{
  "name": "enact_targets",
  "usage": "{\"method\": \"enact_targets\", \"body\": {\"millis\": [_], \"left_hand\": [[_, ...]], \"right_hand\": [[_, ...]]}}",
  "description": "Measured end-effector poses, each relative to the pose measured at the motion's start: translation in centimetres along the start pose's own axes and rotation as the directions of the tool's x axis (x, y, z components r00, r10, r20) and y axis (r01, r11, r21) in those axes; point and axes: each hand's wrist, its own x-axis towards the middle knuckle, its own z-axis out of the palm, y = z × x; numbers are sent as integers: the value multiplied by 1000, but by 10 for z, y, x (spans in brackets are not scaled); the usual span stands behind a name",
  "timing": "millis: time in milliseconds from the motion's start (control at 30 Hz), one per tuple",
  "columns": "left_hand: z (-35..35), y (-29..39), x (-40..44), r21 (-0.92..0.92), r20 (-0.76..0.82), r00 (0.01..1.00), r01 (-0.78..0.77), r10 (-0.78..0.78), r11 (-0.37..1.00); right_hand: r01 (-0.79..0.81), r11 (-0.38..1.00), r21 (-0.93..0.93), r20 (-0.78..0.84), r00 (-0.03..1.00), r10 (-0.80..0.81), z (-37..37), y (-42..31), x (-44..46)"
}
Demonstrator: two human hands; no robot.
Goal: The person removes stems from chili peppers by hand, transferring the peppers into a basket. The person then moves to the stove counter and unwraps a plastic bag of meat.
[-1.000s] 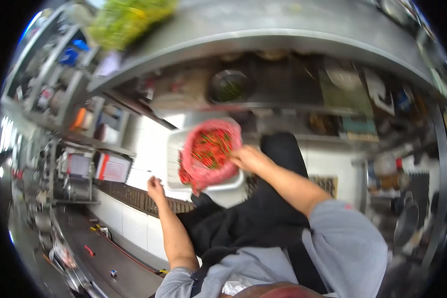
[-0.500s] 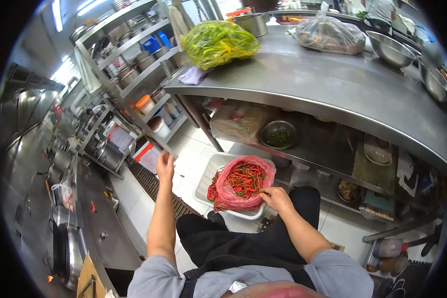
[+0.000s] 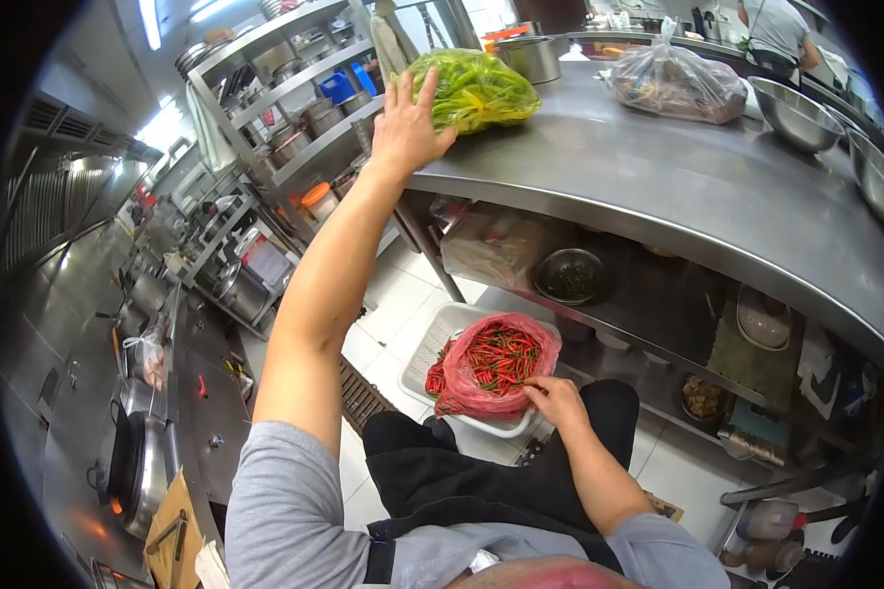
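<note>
My left hand (image 3: 406,130) is raised at the table's corner, fingers spread, overlapping the left side of a yellow-green plastic bag of green vegetables (image 3: 486,90). Whether it touches that bag I cannot tell. Down at knee height, my right hand (image 3: 558,401) pinches the rim of a pink plastic bag (image 3: 481,401). That bag is open and full of red chillies (image 3: 504,355) with green stems. It sits in a white plastic basket (image 3: 414,365) on the floor, where more chillies lie beside the bag.
A steel table (image 3: 599,147) stands ahead, carrying a pot (image 3: 530,59), a knotted clear bag (image 3: 676,83) and steel bowls (image 3: 796,113). Its lower shelf holds a bowl of chopped greens (image 3: 572,277). Stove counters run along the left. A person (image 3: 781,37) stands at the far right.
My left hand has gone from low beside the basket up to the yellow-green bag, its fingers now spread. My right hand stays at the pink bag's rim. The view has shifted slightly.
</note>
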Motion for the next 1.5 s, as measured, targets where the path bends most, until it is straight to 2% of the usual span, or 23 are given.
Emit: {"method": "enact_targets", "body": {"millis": [67, 200, 233, 400, 500, 600, 633, 867, 1067, 1133, 1200, 1333, 1400, 1500], "left_hand": [[6, 17, 10, 190, 84, 995, 45, -62, 981], [33, 25, 11, 318, 72, 996, 34, -60, 947], [38, 24, 11, 321, 19, 999, 35, -44, 946], [51, 15, 18, 267, -88, 996, 12, 12, 964], [46, 10, 26, 216, -149, 989, 23, 10, 976], [44, 6, 29, 186, -75, 995, 76, -63, 980], [44, 5, 30, 160, -91, 996, 39, -24, 986], [48, 5, 30, 161, -43, 998, 54, -48, 986], [47, 10, 20, 162, -94, 993, 83, -69, 983], [49, 0, 16, 141, -86, 994, 81, -70, 987], [45, -16, 22, 112, -41, 990, 140, -136, 984], [44, -70, 44, 31, -17, 991, 130, -129, 991], [44, -86, 48, 59, 85, 965, 243, -247, 968], [61, -109, 37, 66, 60, 948, 308, -312, 949]], "right_hand": [[16, 1000, 3, -10, 1000, -16, -2, 1, 0], [95, 995, 3, -48, 994, -95, -6, 2, 0], [92, 996, 5, -52, 994, -92, -8, 3, 1], [-96, 982, 164, 38, 995, 91, -15, -4, 0], [-110, 968, 224, 58, 993, 100, -12, 1, 1], [-141, 963, 231, 76, 989, 127, -14, -2, 2], [-149, 961, 233, 83, 988, 134, -15, -2, 2], [-168, 928, 332, 84, 985, 148, -12, 1, 4], [-205, 907, 369, 93, 979, 183, -7, 3, 3], [-204, 914, 350, 94, 979, 182, -9, -1, 1], [-209, 917, 340, 90, 978, 189, -11, -4, 0], [-183, 939, 290, 65, 983, 172, -10, 7, -1], [-193, 931, 310, 74, 981, 179, -9, 8, 1], [-196, 927, 320, 65, 981, 184, -8, 8, 3]]}}
